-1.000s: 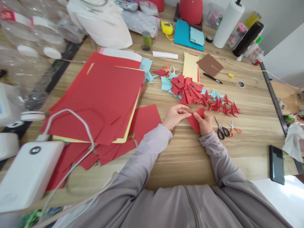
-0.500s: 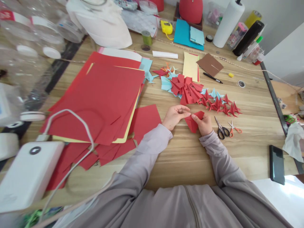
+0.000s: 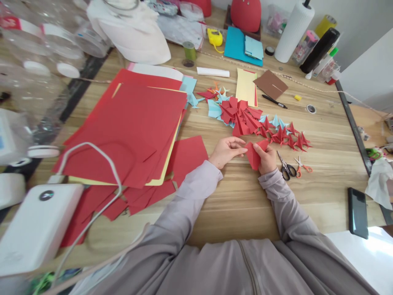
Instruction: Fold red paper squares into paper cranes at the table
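A piece of folded red paper (image 3: 253, 159) is held up between my two hands over the wooden table. My right hand (image 3: 267, 159) grips its right side, thumb pressed on the near face and the other fingers mostly hidden behind. The thumb and fingertips of my left hand (image 3: 226, 151) pinch at its upper left edge. Just beyond lies a heap of folded red paper pieces (image 3: 239, 114), with red paper cranes (image 3: 285, 135) spreading to its right and a few light blue ones (image 3: 278, 121) among them.
Black-handled scissors (image 3: 287, 169) and small orange-handled scissors (image 3: 302, 165) lie right of my right hand. Large red sheets (image 3: 132, 127) are stacked at left, near a white power bank (image 3: 39, 225) with a cable. A phone (image 3: 357, 213) rests at the right edge.
The red paper has turned and opened out slightly between my hands. My right hand has shifted a little rightward, and its thumb now lies further over the paper. My left hand has barely moved.
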Demonstrator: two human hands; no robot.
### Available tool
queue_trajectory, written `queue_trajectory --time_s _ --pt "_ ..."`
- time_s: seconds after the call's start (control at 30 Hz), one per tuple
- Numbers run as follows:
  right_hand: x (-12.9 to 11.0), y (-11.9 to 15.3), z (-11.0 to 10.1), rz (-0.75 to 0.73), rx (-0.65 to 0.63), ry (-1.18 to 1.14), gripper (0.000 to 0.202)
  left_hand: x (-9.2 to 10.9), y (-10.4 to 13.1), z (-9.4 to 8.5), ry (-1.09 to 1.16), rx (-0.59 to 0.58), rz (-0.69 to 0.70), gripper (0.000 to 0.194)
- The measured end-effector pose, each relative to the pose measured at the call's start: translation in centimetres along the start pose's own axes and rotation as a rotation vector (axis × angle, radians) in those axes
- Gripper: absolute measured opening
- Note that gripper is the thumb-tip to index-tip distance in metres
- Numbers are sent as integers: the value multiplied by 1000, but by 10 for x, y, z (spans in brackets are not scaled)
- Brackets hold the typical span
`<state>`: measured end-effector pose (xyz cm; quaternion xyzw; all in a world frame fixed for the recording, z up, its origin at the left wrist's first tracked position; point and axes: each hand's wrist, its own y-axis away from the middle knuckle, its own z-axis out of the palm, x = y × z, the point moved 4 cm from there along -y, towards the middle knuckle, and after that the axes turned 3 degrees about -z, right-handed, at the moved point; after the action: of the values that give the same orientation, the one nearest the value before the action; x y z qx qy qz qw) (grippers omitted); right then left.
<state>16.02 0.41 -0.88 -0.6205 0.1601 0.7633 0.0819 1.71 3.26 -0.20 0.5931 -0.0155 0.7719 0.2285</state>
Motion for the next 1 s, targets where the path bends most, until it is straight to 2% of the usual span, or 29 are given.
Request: queue_trajectory --time_s 0.13,0.27,0.47,0.6,0.73,0.87,0.93,1.0 --pt "0 1 2 -4 -94 -28 29 2 -2 -3 10 60 79 30" --pt "7 2 4 37 -233 59 38 1 -5 -8 52 115 116 32" --pt "5 2 2 -45 -258 98 28 2 -3 -7 19 84 125 32" --pt "-1 4 5 -88 -292 142 28 1 -2 -8 13 76 93 31" --pt "-4 3 3 -151 -200 148 41 0 -4 -10 77 91 44 34" --pt "-10 3 -2 -339 -103 211 49 -4 -4 -6 140 -23 -69 32" --pt "-12 4 -3 -403 -102 246 48 -6 -3 -3 168 -82 -140 31" --pt "-13 5 -2 -431 -118 259 47 -7 -3 -3 186 -90 -173 30"
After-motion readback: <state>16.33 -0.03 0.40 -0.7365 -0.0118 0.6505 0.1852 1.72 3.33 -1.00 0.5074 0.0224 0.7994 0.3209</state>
